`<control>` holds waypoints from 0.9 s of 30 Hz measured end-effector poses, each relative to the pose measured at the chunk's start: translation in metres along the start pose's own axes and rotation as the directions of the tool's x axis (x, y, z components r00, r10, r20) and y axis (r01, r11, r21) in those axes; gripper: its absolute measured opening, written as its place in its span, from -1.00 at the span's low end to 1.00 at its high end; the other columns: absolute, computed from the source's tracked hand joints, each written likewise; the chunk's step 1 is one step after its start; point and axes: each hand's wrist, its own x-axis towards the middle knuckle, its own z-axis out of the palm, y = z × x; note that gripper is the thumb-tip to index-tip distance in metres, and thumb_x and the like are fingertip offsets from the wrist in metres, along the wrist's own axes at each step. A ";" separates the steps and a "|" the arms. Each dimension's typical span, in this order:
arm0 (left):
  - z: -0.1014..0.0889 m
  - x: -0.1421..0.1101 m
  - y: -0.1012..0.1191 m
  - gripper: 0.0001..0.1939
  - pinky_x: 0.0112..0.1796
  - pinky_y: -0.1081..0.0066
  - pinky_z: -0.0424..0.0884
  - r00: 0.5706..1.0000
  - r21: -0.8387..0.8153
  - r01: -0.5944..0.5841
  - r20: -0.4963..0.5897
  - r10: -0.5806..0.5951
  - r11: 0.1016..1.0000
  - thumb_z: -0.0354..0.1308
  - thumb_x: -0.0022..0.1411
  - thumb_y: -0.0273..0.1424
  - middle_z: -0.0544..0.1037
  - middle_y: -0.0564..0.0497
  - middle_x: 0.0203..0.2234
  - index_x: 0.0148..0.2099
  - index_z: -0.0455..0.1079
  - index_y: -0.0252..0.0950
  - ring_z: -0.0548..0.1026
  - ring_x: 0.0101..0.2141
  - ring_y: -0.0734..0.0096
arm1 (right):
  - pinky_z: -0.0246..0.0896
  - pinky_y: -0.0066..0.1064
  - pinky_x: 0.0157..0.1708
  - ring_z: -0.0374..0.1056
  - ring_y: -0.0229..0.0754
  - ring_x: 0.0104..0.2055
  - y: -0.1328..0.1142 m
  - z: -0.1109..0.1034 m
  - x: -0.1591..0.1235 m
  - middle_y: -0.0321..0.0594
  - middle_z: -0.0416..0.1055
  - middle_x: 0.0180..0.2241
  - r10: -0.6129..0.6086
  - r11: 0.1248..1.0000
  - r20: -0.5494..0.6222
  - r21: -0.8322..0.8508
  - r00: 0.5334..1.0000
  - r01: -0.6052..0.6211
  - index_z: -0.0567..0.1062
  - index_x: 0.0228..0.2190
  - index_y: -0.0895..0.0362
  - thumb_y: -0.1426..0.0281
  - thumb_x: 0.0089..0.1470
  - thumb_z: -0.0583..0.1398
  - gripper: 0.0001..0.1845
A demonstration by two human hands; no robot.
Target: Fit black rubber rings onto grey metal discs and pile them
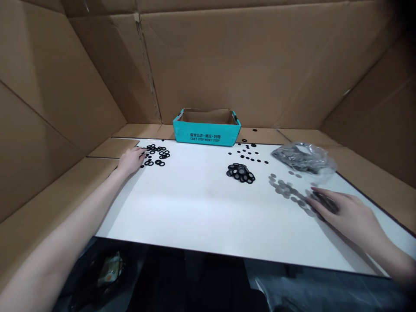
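Note:
My left hand (130, 160) rests at the left side of the white table, fingers reaching flat among loose black rings (159, 149); nothing shows in its grasp. My right hand (347, 212) curls around a bunch of dark discs (326, 202), thumb and fingers on either side of it. Beside that hand, thin grey discs (286, 189) lie scattered, some overlapping. Between the hands sits a heap of black rings with grey discs (241, 173). Small black discs (248, 153) are spread behind the heap.
A turquoise box (206, 133) with an open top stands at the table's back edge. At the back right lies a clear plastic bag (303, 157) with dark grey pieces in it. Cardboard walls (243, 65) enclose the white table (195, 212) at the back and sides.

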 end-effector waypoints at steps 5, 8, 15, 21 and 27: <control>0.000 0.000 0.000 -0.55 0.10 0.09 0.43 0.999 -0.041 0.014 -0.034 -0.015 0.999 -0.01 0.30 -0.30 0.62 -0.20 0.08 0.08 0.61 -0.24 0.51 0.12 -0.11 | 0.41 0.04 -0.14 0.56 0.35 -0.09 -0.002 -0.001 -0.010 0.01 0.71 -0.21 0.037 0.998 -0.033 0.061 0.999 -0.035 0.65 -0.32 -0.01 -0.02 -0.02 0.09 -0.52; -0.001 0.001 -0.001 -0.60 0.09 0.08 0.42 0.996 -0.092 0.033 -0.078 -0.040 0.995 0.08 0.22 -0.30 0.66 -0.20 0.00 0.01 0.63 -0.23 0.51 0.09 -0.14 | 0.41 0.04 -0.15 0.57 0.33 -0.12 -0.008 -0.004 -0.010 -0.03 0.71 -0.24 0.056 0.992 -0.060 0.115 0.997 -0.049 0.62 -0.37 -0.05 0.02 0.00 0.12 -0.62; -0.004 0.004 -0.002 -0.65 -0.07 0.25 0.46 0.982 -0.278 0.098 -0.127 -0.138 0.955 0.19 0.06 -0.27 0.69 -0.07 -0.27 -0.09 0.59 -0.19 0.59 -0.18 0.05 | 0.38 0.00 -0.28 0.59 0.28 -0.31 -0.014 -0.006 0.001 -0.07 0.65 -0.45 0.143 0.961 -0.094 0.253 0.985 -0.115 0.55 -0.48 -0.07 0.09 -0.09 0.20 -0.77; -0.006 0.005 -0.001 -0.66 -0.09 0.29 0.43 0.971 -0.379 0.133 -0.136 -0.198 0.916 0.24 -0.01 -0.25 0.65 -0.02 -0.36 -0.15 0.57 -0.22 0.57 -0.26 0.14 | 0.32 -0.01 -0.27 0.52 0.24 -0.33 -0.020 -0.011 0.009 -0.04 0.59 -0.45 0.181 0.948 -0.158 0.292 0.971 -0.129 0.51 -0.42 -0.06 0.11 -0.08 0.17 -0.77; -0.008 0.004 -0.006 -0.60 -0.16 0.31 0.41 0.971 -0.438 0.164 -0.088 -0.224 0.884 0.21 -0.01 -0.16 0.64 -0.06 -0.40 -0.16 0.58 -0.27 0.54 -0.31 0.16 | 0.40 -0.04 -0.21 0.57 0.17 -0.31 -0.027 -0.007 0.020 -0.02 0.63 -0.32 0.206 0.905 -0.207 0.413 0.956 -0.105 0.51 -0.37 -0.03 0.15 -0.04 0.20 -0.78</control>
